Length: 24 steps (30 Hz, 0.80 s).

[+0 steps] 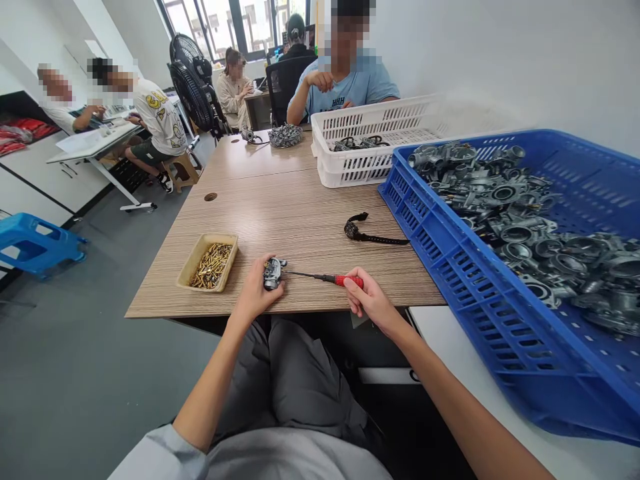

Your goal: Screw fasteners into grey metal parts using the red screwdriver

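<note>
Frame centre: your left fingers (275, 292) pinch the metal part (273, 274), right fingers (355, 290) the screwdriver (329, 278). Align it squarely — no wobble.

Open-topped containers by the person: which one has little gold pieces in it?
The small cream rectangular tub, beside the person's left hand. The white slatted plastic basket and big blue slatted plastic crate hold larger, darker parts.

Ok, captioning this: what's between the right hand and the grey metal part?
In the head view, a red-handled screwdriver points from the right hand toward the metal part.
</note>
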Each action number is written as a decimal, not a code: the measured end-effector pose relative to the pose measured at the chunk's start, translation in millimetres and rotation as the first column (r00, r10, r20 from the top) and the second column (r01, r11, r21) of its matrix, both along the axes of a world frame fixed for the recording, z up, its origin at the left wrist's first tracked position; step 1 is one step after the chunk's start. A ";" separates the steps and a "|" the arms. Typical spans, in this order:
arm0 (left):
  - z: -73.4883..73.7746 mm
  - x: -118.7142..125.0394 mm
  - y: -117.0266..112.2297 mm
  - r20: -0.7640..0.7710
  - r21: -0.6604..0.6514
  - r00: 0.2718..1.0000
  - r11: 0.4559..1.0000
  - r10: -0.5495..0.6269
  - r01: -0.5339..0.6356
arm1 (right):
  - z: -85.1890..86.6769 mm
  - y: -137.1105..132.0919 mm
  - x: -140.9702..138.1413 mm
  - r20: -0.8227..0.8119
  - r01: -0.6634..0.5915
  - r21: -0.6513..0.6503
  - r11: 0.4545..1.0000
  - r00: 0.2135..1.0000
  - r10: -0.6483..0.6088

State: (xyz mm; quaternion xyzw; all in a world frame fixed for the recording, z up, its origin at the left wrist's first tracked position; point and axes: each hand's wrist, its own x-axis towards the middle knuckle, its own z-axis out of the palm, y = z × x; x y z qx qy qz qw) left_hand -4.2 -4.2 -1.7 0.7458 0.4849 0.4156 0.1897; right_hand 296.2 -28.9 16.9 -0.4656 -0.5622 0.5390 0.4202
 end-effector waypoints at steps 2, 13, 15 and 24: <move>0.1 0.1 0.0 0.002 0.005 1.000 1.000 0.000 0.000 | 0.6 -0.2 -0.4 -0.002 0.000 0.003 1.000 1.000 0.000; -0.9 -0.9 0.8 0.006 0.002 1.000 1.000 -0.007 0.007 | 0.9 -0.3 -1.5 0.116 0.048 0.046 0.998 0.992 -0.053; -0.9 -1.0 1.1 0.002 0.005 1.000 1.000 -0.004 0.004 | 2.0 -0.8 -1.7 0.121 0.041 0.043 0.998 0.992 -0.046; -0.8 -2.3 2.1 -0.005 0.010 1.000 1.000 -0.019 0.019 | -0.1 0.5 -2.2 0.073 0.016 0.037 0.999 0.997 -0.019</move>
